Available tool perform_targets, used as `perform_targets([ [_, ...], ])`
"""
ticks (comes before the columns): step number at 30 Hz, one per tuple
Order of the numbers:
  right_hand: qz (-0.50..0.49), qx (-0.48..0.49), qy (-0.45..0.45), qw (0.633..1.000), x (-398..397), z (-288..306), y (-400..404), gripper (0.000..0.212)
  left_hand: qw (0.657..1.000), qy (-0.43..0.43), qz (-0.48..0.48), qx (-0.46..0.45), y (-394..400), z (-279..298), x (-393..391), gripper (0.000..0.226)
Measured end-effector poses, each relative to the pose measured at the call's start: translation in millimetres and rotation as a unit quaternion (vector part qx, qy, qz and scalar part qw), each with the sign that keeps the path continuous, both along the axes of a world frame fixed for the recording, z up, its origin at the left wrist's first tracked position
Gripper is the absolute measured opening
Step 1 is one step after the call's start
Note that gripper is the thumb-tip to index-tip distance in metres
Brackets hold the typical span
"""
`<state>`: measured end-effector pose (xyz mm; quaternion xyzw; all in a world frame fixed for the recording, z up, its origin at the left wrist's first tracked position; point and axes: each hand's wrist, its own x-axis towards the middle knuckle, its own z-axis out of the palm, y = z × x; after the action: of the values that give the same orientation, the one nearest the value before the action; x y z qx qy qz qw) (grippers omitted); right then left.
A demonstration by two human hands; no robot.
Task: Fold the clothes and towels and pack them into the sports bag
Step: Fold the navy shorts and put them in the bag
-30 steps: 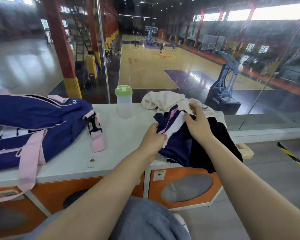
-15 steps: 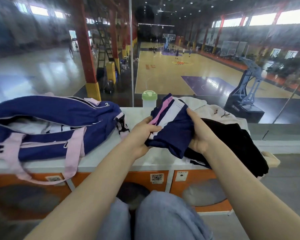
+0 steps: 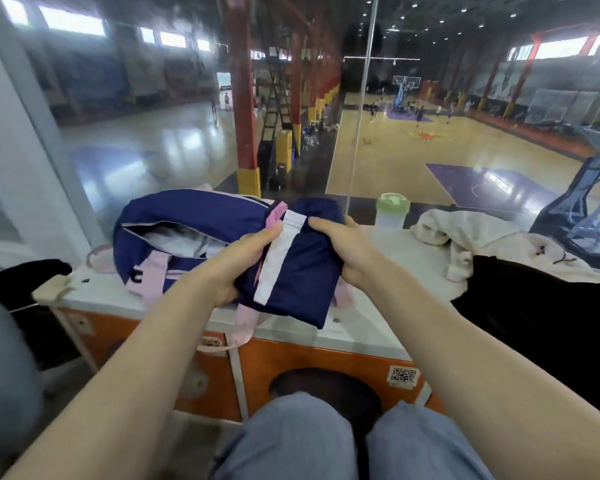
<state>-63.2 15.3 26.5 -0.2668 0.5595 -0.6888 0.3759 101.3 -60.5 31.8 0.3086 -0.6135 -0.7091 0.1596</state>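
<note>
The bag [image 3: 187,220] lies at the left on the counter [image 3: 395,271], its zip open and something white already inside. In front of it the left hand [image 3: 236,261] and the right hand [image 3: 347,251] each grip one side of the folded navy shorts [image 3: 298,271], held just above the counter. To pack well, I think the hands should keep the fold tight and slide the shorts flat into the opening; at the right the towel [image 3: 465,233] and black cloth [image 3: 541,313] wait unfolded.
</note>
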Motion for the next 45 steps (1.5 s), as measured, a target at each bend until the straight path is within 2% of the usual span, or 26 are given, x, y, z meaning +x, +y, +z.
perform_targets([
  [1,0.017,0.01,0.014,1.0,8.2,-1.2,-10.9,0.017,1.0,-0.001,0.016,-0.017,-11.1,-1.7,4.4,0.056],
  [4,0.053,0.047,0.074,0.995,27.0,-8.0,-44.6,0.04,0.992,-0.011,0.107,-0.064,-36.6,-6.1,16.8,0.08],
  [5,0.063,0.053,0.095,0.992,32.5,-10.0,-54.2,0.04,0.986,-0.027,0.142,-0.079,-44.8,-10.1,19.9,0.086],
  [7,0.101,0.062,0.14,0.983,39.4,-15.5,-71.9,0.047,0.973,-0.042,0.196,-0.111,-54.7,-17.4,26.5,0.072],
  [10,0.163,0.091,0.145,0.972,43.6,-20.5,-93.7,0.074,0.96,-0.013,0.248,-0.131,-67.3,-30.2,35.6,0.044],
  [12,0.153,0.093,0.146,0.973,41.6,-22.7,-104.4,0.074,0.952,0.006,0.269,-0.148,-76.1,-38.1,40.7,0.03],
  [13,0.123,0.098,0.202,0.967,36.5,-24.7,-109.2,0.071,0.947,0.006,0.281,-0.158,-79.9,-41.8,42.9,0.026],
  [14,0.1,0.094,0.299,0.944,28.4,-28.3,-112.3,0.064,0.941,0.003,0.294,-0.167,-83.2,-44.9,44.8,0.026],
  [15,0.085,0.103,0.422,0.897,21.3,-31.7,-112.6,0.051,0.936,-0.007,0.306,-0.176,-87.9,-49.4,46.7,0.027],
  [16,0.085,0.119,0.537,0.831,12.6,-37.3,-115.0,0.039,0.93,-0.022,0.316,-0.188,-91.0,-52.7,48.7,0.03],
  [17,0.099,0.152,0.624,0.76,7.1,-41.3,-117.6,0.038,0.925,-0.043,0.32,-0.201,-94.4,-55.9,50.6,0.032],
  [18,0.122,0.188,0.677,0.701,3.3,-45.3,-120.5,0.047,0.919,-0.068,0.322,-0.218,-97.6,-58.0,52.2,0.034],
  [19,0.133,0.222,0.705,0.66,3.3,-45.7,-122.1,0.052,0.913,-0.096,0.318,-0.238,-101.3,-60.8,53.4,0.038],
  [21,0.101,0.244,0.757,0.598,4.6,-48.3,-129.3,0.049,0.894,-0.157,0.296,-0.296,-106.1,-63.8,55.4,0.05],
  [24,0.038,0.249,0.83,0.498,6.3,-48.8,-134.6,0.036,0.848,-0.217,0.244,-0.419,-109.7,-68.7,56.2,0.062],
  [25,0.033,0.251,0.839,0.481,5.8,-48.3,-134.6,0.031,0.831,-0.223,0.226,-0.458,-111.3,-71.7,56.7,0.062],
  [26,0.04,0.255,0.837,0.482,4.5,-47.3,-134.8,0.027,0.817,-0.22,0.213,-0.488,-112.9,-74.0,56.9,0.06],
  [27,0.047,0.255,0.823,0.506,3.4,-44.8,-134.7,0.024,0.812,-0.212,0.204,-0.504,-114.5,-75.5,57.5,0.057],
  [30,0.05,0.259,0.707,0.656,-2.3,-24.7,-134.7,0.025,0.826,-0.173,0.183,-0.504,-119.0,-78.4,60.2,0.043],
  [31,0.036,0.25,0.674,0.694,-5.9,-15.9,-135.6,0.025,0.829,-0.163,0.178,-0.504,-119.7,-79.6,60.5,0.041],
  [32,0.017,0.237,0.651,0.721,-8.6,-6.1,-136.4,0.026,0.83,-0.155,0.178,-0.506,-119.5,-80.0,60.0,0.041],
  [34,-0.025,0.198,0.629,0.752,-12.4,12.3,-138.2,0.026,0.835,-0.138,0.193,-0.497,-115.8,-77.4,56.8,0.042],
  [37,-0.04,0.144,0.629,0.763,-12.7,30.5,-136.7,0.013,0.865,-0.084,0.212,-0.447,-110.8,-66.4,48.4,0.039],
  [41,-0.003,0.132,0.664,0.736,-8.1,36.5,-131.4,0.022,0.903,-0.028,0.232,-0.361,-121.4,-59.2,36.1,0.025],
  [45,0.007,0.151,0.68,0.717,-7.6,41.9,-131.8,0.033,0.929,0.03,0.293,-0.223,-138.3,-50.9,18.2,0.045],
])
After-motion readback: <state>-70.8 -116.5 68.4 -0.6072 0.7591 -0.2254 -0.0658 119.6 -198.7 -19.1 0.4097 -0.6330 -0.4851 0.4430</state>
